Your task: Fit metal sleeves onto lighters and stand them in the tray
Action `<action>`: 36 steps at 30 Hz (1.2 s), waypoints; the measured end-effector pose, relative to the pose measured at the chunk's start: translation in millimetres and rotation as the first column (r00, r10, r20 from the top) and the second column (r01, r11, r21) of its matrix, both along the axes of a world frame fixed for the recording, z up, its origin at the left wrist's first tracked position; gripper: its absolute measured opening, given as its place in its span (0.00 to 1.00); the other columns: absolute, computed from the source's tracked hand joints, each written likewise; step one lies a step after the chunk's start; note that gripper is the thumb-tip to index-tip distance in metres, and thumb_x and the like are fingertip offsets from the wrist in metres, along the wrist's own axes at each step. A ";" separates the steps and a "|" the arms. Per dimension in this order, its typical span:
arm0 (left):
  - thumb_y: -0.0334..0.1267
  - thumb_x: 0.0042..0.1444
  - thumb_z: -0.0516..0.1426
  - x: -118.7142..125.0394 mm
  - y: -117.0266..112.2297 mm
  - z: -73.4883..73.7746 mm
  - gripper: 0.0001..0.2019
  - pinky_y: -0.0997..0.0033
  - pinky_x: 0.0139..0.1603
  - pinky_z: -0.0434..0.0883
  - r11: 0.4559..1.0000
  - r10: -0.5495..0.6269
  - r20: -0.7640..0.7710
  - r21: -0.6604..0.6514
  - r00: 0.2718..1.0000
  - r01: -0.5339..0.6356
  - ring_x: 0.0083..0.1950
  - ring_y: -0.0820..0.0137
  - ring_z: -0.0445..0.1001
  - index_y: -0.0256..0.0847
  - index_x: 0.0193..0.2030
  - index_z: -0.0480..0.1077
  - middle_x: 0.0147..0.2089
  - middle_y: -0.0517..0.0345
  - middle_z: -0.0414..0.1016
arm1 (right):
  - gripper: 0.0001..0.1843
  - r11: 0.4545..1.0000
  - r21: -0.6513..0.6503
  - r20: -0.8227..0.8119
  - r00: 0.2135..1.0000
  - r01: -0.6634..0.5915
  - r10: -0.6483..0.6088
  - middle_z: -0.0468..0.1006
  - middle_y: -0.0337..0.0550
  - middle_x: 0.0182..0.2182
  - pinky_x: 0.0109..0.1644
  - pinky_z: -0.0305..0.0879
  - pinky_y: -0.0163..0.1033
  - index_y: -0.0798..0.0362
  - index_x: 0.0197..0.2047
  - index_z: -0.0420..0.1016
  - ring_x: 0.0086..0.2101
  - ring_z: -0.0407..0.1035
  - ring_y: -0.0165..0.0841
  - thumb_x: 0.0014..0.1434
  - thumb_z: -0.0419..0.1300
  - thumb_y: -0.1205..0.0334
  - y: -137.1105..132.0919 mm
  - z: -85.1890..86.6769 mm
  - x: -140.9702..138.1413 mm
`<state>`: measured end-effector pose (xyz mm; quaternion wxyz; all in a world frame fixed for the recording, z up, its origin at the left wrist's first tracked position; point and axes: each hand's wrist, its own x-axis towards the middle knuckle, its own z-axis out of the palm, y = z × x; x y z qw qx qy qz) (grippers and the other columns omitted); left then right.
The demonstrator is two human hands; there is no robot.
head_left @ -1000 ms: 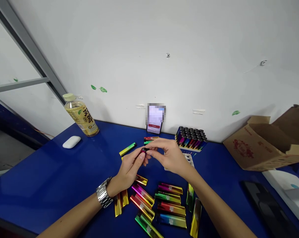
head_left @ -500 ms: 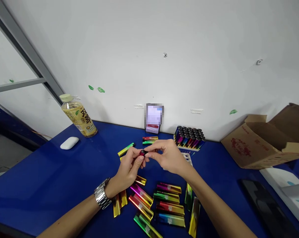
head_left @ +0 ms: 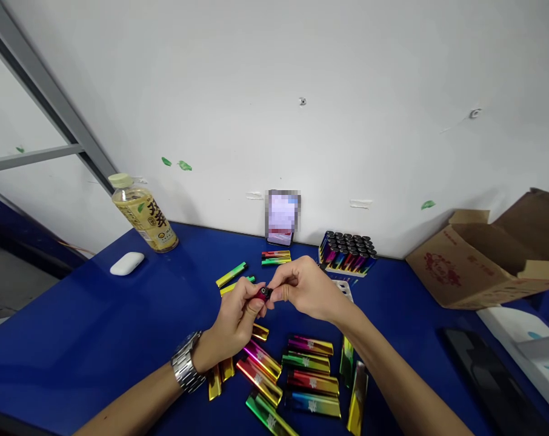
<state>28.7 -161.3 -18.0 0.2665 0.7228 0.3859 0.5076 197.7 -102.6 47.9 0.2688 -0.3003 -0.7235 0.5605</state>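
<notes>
Both of my hands meet over the blue table (head_left: 97, 327) around one small red lighter (head_left: 263, 294). My left hand (head_left: 231, 324), with a metal watch on its wrist, grips the lighter's body from below. My right hand (head_left: 302, 287) pinches the lighter's black top with its fingertips. Several shiny rainbow-coloured lighters (head_left: 308, 363) lie flat on the table just under and before my hands. A few more lighters (head_left: 277, 257) lie beyond my fingers.
A tray of upright lighters (head_left: 347, 251) stands near the wall, with a phone (head_left: 281, 218) propped to its left. A tea bottle (head_left: 142, 212) and a white earbud case (head_left: 126, 263) sit far left. An open cardboard box (head_left: 483, 260) stands at the right.
My hands have drawn slightly towards me and lower with the lighter. The right fingers have shifted onto its top end.
</notes>
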 end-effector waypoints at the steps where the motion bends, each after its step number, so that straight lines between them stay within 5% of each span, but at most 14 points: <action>1: 0.33 0.65 0.47 0.4 -0.3 1.2 0.05 0.63 0.47 0.71 1.000 0.006 -0.026 0.028 1.000 -0.006 0.25 0.76 0.69 0.42 0.35 0.58 0.27 0.65 0.69 | 0.08 0.999 -0.027 0.006 1.000 -0.019 0.019 0.78 0.40 0.21 0.31 0.70 0.36 0.56 0.24 0.75 0.26 0.74 0.33 0.49 0.58 0.74 0.0 0.7 0.3; 4: 0.29 0.63 0.47 1.3 -1.3 5.8 0.07 0.63 0.49 0.71 0.995 0.009 -0.086 0.100 0.996 -0.001 0.22 0.78 0.67 0.43 0.34 0.56 0.25 0.68 0.66 | 0.08 0.995 -0.090 0.025 0.999 -0.044 0.046 0.78 0.39 0.21 0.32 0.70 0.36 0.55 0.23 0.76 0.26 0.75 0.32 0.46 0.58 0.75 -0.3 1.5 1.5; 6: 0.27 0.62 0.47 1.8 -2.1 8.4 0.08 0.71 0.38 0.73 0.993 0.000 -0.103 0.121 0.995 0.012 0.20 0.79 0.64 0.43 0.34 0.55 0.23 0.69 0.64 | 0.09 0.991 -0.127 0.041 0.998 -0.031 0.036 0.78 0.38 0.21 0.31 0.70 0.36 0.55 0.23 0.76 0.26 0.75 0.32 0.45 0.58 0.76 -1.3 1.5 1.8; 10: 0.25 0.58 0.47 3.3 -3.9 13.1 0.08 0.80 0.20 0.60 0.987 -0.001 -0.138 0.160 0.990 0.023 0.19 0.79 0.63 0.43 0.33 0.55 0.23 0.68 0.64 | 0.09 0.979 -0.204 0.067 0.998 -0.009 0.023 0.78 0.38 0.19 0.30 0.68 0.35 0.55 0.22 0.76 0.25 0.74 0.32 0.42 0.59 0.78 -3.3 -0.3 1.2; 24: 0.27 0.56 0.47 1.9 -5.9 12.1 0.08 0.78 0.20 0.57 0.961 0.123 -0.285 0.274 0.951 -0.042 0.18 0.77 0.60 0.44 0.30 0.52 0.20 0.68 0.60 | 0.05 0.966 -0.252 0.167 0.986 0.052 -0.010 0.75 0.39 0.18 0.26 0.65 0.35 0.57 0.21 0.76 0.23 0.72 0.33 0.38 0.67 0.74 -4.6 -8.8 -3.0; 31: 0.36 0.64 0.46 4.0 -4.2 17.4 0.08 0.78 0.20 0.60 0.989 0.028 -0.144 0.148 0.989 -0.006 0.17 0.78 0.62 0.44 0.32 0.51 0.20 0.68 0.62 | 0.03 0.985 -0.171 0.098 0.995 0.007 0.009 0.75 0.38 0.18 0.25 0.64 0.33 0.57 0.22 0.76 0.21 0.69 0.28 0.41 0.65 0.72 -4.0 -2.1 -3.0; 36: 0.42 0.66 0.45 4.5 -6.4 14.0 0.11 0.78 0.19 0.57 0.995 -0.008 -0.105 0.096 0.994 0.018 0.17 0.77 0.62 0.44 0.32 0.51 0.20 0.67 0.62 | 0.05 0.970 -0.242 0.136 0.991 0.022 0.011 0.74 0.37 0.16 0.24 0.65 0.33 0.57 0.21 0.74 0.20 0.70 0.30 0.39 0.65 0.74 -3.2 0.0 -3.6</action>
